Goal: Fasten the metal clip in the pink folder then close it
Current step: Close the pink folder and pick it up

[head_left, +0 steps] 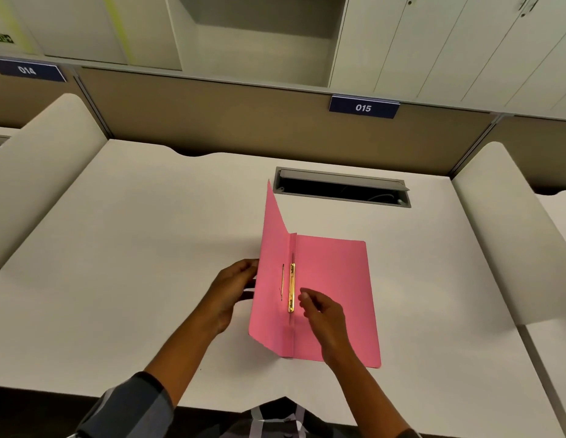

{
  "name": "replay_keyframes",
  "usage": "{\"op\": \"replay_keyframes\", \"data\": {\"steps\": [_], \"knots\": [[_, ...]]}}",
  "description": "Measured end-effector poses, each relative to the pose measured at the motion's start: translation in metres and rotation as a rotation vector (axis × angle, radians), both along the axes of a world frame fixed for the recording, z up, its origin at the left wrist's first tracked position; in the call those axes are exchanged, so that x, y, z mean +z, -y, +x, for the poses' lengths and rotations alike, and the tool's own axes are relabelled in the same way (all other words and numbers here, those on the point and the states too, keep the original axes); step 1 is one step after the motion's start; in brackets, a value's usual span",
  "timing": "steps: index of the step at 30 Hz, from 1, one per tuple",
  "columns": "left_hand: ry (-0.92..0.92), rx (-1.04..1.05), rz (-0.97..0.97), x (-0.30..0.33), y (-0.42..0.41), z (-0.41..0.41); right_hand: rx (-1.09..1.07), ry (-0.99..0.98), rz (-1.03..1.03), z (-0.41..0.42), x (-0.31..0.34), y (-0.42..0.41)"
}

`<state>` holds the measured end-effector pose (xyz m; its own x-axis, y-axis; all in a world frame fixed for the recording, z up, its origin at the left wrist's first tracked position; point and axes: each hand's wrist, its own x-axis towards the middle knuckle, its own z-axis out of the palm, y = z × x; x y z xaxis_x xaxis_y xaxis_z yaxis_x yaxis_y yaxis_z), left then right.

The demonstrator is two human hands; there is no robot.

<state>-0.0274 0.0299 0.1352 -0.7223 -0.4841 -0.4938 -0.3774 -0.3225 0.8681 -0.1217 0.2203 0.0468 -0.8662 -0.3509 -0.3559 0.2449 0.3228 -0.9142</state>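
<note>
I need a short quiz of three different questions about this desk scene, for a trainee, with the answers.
1. True or false: the left cover of the pink paper folder lies flat on the white desk.
2. Which hand holds that raised cover: A left hand, B right hand?
3. Fill in: the gold metal clip sits along the folder's ____.

Key: 1 false, it stands raised; 2 A; 3 spine.
</note>
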Motion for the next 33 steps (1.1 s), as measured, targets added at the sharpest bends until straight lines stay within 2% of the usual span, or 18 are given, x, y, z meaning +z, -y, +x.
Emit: {"op": "replay_keyframes", "data": {"steps": [7, 12, 15, 21, 26, 33], "knots": [[0.04, -0.157, -0.061, -0.001, -0.038, -0.023, 0.017, 0.171, -0.262, -0.017, 0.035, -0.017], [0.068, -0.237, -0.066, -0.011, -0.054, -0.036, 0.064, 0.282, -0.298, -0.03, 0.05, -0.036], [0.127, -0.239, -0.061, -0.021, -0.058, -0.042, 0.044, 0.356, -0.424, -0.04, 0.05, -0.059], [0.27, -0.152, -0.053, -0.046, -0.054, -0.037, -0.068, 0.583, -0.497, -0.067, 0.028, -0.099], [0.334, -0.065, -0.068, -0.064, -0.052, -0.028, -0.174, 0.592, -0.369, -0.082, 0.003, -0.124], [0.368, -0.035, -0.077, -0.077, -0.055, -0.026, -0.196, 0.253, 0.109, -0.086, -0.017, -0.138]]}}
